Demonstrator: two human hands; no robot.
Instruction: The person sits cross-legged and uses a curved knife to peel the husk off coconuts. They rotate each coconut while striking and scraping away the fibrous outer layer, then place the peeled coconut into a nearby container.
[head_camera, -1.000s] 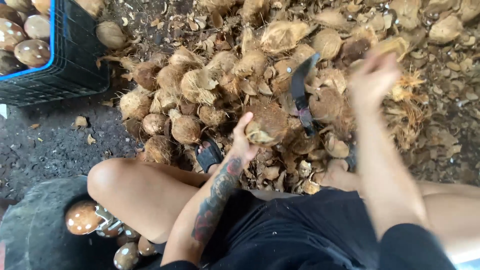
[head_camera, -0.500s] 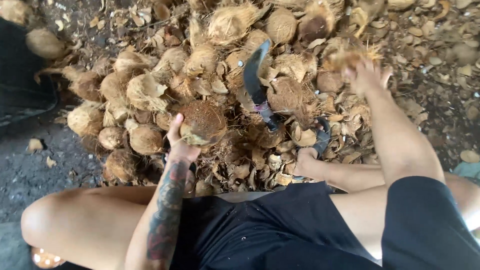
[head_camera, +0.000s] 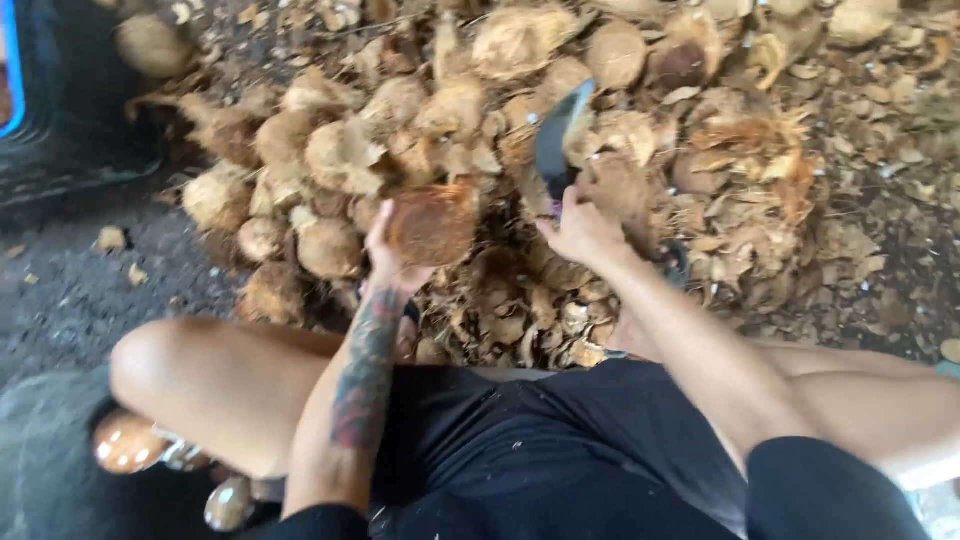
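Observation:
My left hand (head_camera: 385, 262) grips a brown coconut (head_camera: 432, 223) and holds it up in front of my knees. My right hand (head_camera: 578, 232) is closed on the handle of a dark curved blade (head_camera: 556, 140), which points up and away just to the right of the coconut. The blade and the coconut are a short way apart. Both forearms reach out over my black shorts.
A pile of husked coconuts (head_camera: 330, 160) and loose husk pieces (head_camera: 760, 170) covers the ground ahead. A dark crate with a blue rim (head_camera: 60, 110) stands at the far left. Several peeled coconuts (head_camera: 125, 440) lie under my left thigh. Dark bare ground (head_camera: 70, 290) at left.
My right hand has come down and leftward with the blade, closer to the coconut. My left hand has lifted the coconut off the pile. The view has shifted right.

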